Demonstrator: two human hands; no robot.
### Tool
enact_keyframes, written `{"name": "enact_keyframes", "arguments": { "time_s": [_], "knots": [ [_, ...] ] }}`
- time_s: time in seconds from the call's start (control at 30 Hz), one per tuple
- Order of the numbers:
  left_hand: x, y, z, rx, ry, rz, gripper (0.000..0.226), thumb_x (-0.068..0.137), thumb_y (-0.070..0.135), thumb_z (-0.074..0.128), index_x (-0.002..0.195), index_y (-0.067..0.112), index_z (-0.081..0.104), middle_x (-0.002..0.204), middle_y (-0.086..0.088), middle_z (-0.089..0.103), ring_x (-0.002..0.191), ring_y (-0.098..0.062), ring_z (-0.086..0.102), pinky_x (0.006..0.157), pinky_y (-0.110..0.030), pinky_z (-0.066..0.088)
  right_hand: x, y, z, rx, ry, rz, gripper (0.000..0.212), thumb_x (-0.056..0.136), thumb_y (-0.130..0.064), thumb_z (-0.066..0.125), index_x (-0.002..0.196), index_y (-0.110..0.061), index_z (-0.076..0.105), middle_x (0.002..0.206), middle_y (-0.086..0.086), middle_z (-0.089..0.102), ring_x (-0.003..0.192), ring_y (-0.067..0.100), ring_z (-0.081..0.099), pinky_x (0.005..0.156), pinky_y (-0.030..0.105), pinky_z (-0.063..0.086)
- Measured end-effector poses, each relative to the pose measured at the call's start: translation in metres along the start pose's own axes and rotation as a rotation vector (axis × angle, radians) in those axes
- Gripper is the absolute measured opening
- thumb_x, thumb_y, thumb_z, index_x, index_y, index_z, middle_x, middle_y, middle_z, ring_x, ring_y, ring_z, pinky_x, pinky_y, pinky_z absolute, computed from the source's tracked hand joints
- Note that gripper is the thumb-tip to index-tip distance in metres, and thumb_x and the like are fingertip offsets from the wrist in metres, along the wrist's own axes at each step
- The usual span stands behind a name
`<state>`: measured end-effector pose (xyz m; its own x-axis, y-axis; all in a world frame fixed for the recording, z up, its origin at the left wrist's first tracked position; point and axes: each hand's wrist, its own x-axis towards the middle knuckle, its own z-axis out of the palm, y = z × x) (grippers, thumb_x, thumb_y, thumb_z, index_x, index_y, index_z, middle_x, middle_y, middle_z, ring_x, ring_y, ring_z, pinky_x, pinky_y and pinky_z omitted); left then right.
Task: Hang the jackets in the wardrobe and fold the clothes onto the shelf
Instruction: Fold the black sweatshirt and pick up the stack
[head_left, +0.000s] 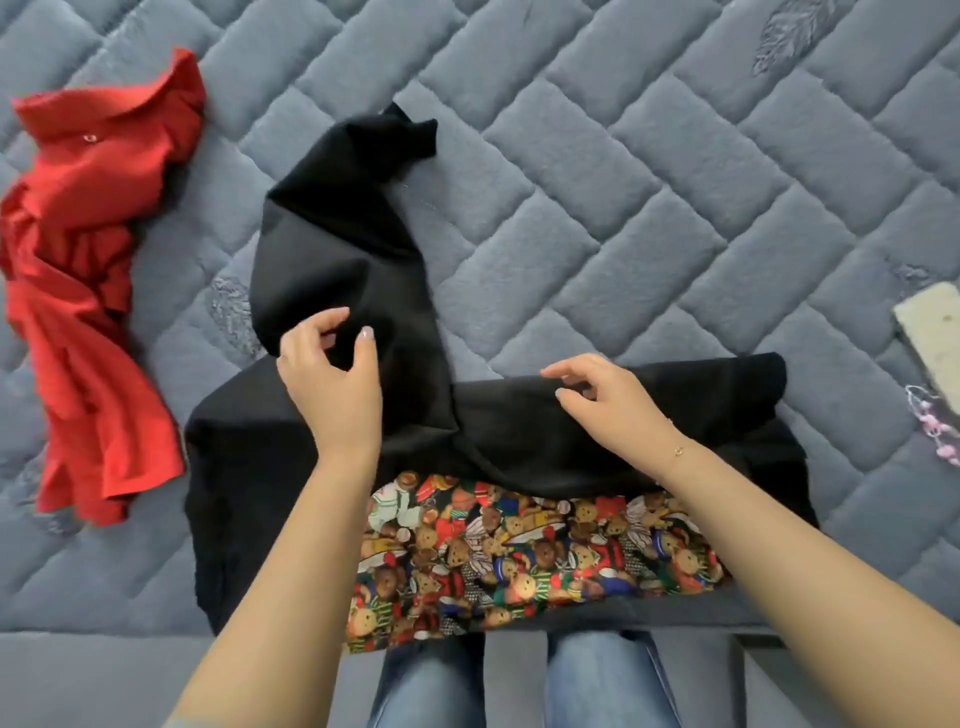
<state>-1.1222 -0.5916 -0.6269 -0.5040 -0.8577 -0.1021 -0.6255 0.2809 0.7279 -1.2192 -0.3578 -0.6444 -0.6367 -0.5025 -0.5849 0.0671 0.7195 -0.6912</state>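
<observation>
Item 1. Black garment (363, 249): lay spread on the quilted grey-blue mattress (675, 208), near its front edge. One long part ran up and away from the person, ending in a small crumpled tip; the broader part lay crosswise below it. A panel of teddy-bear print fabric (519, 556) showed along the near side of the garment (whether lining or a separate piece could not be told).

Item 2. Left hand (332, 379): rested over the black garment where the long part met the crosswise part. Fingers curled, thumb and forefinger close together at a raised bit of cloth; a firm pinch could not be confirmed, as black cloth hid the contact.

Item 3. Right hand (608, 400): lay at the upper fold of the crosswise part. Fingers loosely bent and slightly apart, tips touching or just above the cloth. A thin bracelet (678, 451) sat on the wrist.

Item 4. Red shirt (88, 280): crumpled at the left of the mattress, collar uppermost, apart from the black garment.

Item 5. Pale flat object (930, 338) at the right edge, with a small pink beaded thing (935, 431) just below it.

Item 6. Blue jeans (519, 686) of the person, at bottom centre.
</observation>
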Motion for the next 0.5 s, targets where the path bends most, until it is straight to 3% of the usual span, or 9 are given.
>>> {"name": "enact_keyframes", "arguments": {
  "time_s": [0.07, 0.13, 0.2, 0.3, 0.43, 0.5],
  "knots": [
    [0.052, -0.004, -0.003, 0.128, 0.118, -0.156, 0.046, 0.084, 0.031, 0.069, 0.125, 0.014, 0.056, 0.129, -0.007, 0.053, 0.122, -0.027, 0.046, 0.100, -0.033, 0.032, 0.017, -0.032, 0.020, 0.108, 0.022, 0.027, 0.029, 0.094, -0.009, 0.055, 0.119, -0.018, 0.066, 0.116, -0.007, 0.059, 0.111, 0.006, 0.054, 0.096, 0.019, 0.042],
    [0.098, -0.009, 0.002, 0.294, 0.054, -0.322, 0.074, 0.078, 0.049, 0.071, 0.139, 0.019, 0.041, 0.145, -0.007, 0.039, 0.135, -0.029, 0.033, 0.108, -0.043, 0.027, 0.033, -0.059, 0.041, 0.156, 0.032, 0.038, 0.028, 0.094, -0.009, 0.055, 0.119, -0.016, 0.065, 0.115, -0.006, 0.059, 0.111, 0.007, 0.054, 0.089, 0.011, 0.039],
    [0.135, -0.018, 0.013, 0.255, -0.051, -0.481, 0.092, 0.074, 0.058, 0.073, 0.145, 0.019, 0.031, 0.150, -0.007, 0.033, 0.139, -0.029, 0.030, 0.113, -0.045, 0.024, 0.046, -0.080, 0.062, 0.228, 0.046, 0.044, 0.027, 0.094, -0.008, 0.054, 0.118, -0.017, 0.065, 0.120, -0.002, 0.061, 0.112, 0.009, 0.055, 0.092, 0.014, 0.039],
    [0.160, -0.031, 0.028, -0.269, -0.217, -0.616, 0.072, 0.080, 0.038, 0.077, 0.136, 0.009, 0.044, 0.136, -0.009, 0.054, 0.124, -0.027, 0.053, 0.108, -0.040, 0.042, 0.053, -0.095, 0.087, 0.343, 0.088, 0.073, 0.024, 0.096, -0.013, 0.053, 0.114, -0.026, 0.064, 0.122, -0.004, 0.062, 0.112, 0.005, 0.056, 0.097, 0.019, 0.042],
    [0.131, -0.023, 0.013, -0.477, -0.532, -0.344, 0.034, 0.089, 0.028, 0.068, 0.121, 0.017, 0.062, 0.115, -0.003, 0.070, 0.107, -0.020, 0.067, 0.094, -0.039, 0.054, 0.041, -0.089, 0.097, 0.560, 0.245, 0.160, 0.025, 0.098, -0.030, 0.054, 0.122, -0.027, 0.061, 0.116, -0.016, 0.063, 0.104, -0.012, 0.056, 0.086, 0.009, 0.044],
    [0.104, -0.017, -0.009, -0.528, -0.697, -0.206, 0.026, 0.087, 0.031, 0.069, 0.112, 0.023, 0.066, 0.111, 0.003, 0.073, 0.105, -0.013, 0.068, 0.091, -0.032, 0.056, 0.035, -0.083, 0.090, 0.778, 0.339, 0.239, 0.033, 0.097, -0.037, 0.054, 0.127, -0.024, 0.058, 0.124, -0.009, 0.062, 0.114, -0.002, 0.056, 0.100, 0.021, 0.043]
  ]
}}
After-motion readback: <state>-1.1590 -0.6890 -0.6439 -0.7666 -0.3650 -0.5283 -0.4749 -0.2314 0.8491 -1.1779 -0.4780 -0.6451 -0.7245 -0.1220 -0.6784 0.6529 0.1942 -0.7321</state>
